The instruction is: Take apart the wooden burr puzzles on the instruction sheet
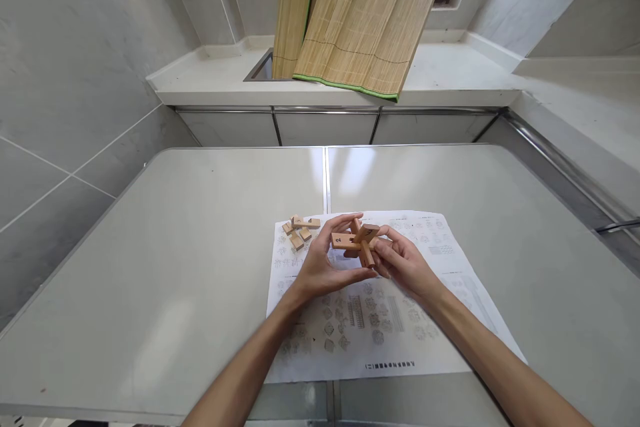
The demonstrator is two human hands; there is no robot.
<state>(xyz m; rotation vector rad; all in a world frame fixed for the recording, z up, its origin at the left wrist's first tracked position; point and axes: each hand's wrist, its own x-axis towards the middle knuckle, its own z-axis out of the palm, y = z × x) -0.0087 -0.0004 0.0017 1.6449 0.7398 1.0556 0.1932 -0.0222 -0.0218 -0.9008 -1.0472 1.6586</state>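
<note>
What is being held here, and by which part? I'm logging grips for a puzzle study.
Both hands hold a wooden puzzle assembly above the sheet: left hand on its left, numbered piece, right hand on its right side.

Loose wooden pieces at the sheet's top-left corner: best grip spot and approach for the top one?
Probably from above, pinching across the two long sides of the top block in the loose wooden pieces. It lies flat on the pile, ends partly crowded by neighbours, so its sides look most exposed. The left hand is nearest; both it and the right hand hold the wooden puzzle above the instruction sheet.
</note>
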